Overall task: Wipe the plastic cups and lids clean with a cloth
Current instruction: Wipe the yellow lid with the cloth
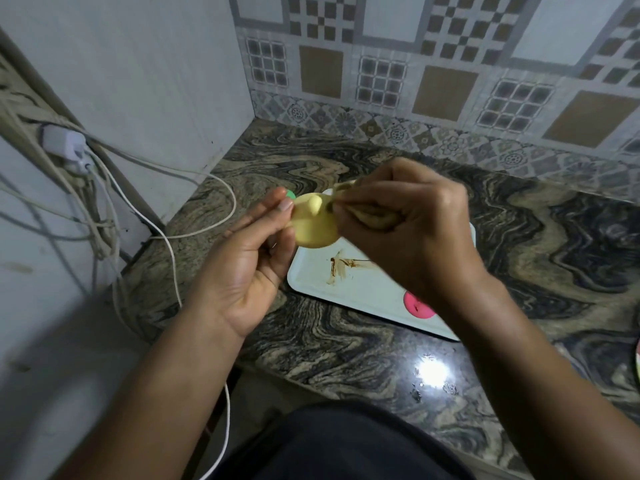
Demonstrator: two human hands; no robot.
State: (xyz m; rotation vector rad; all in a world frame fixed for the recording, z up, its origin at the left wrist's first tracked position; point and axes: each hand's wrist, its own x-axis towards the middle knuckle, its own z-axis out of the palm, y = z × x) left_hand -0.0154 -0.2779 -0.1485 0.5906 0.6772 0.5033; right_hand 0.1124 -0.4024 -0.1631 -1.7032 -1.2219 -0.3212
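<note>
Cloth (372, 218), soft and stained, is sitting bunched inside the curled right hand (412, 233), which is pressing it against the yellow cup (313, 226). The left hand (249, 268) is pinching that cup at its side, above the tray (363, 294) on the surface (346, 344). The cup is looking light, stiff and probably slippery, so gripping opposite edges is seeming the safest hold.

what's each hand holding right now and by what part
The left hand pinches a yellow plastic piece by its side with the fingertips; the right hand grips a bunched cloth, pressed to the piece's top.
</note>
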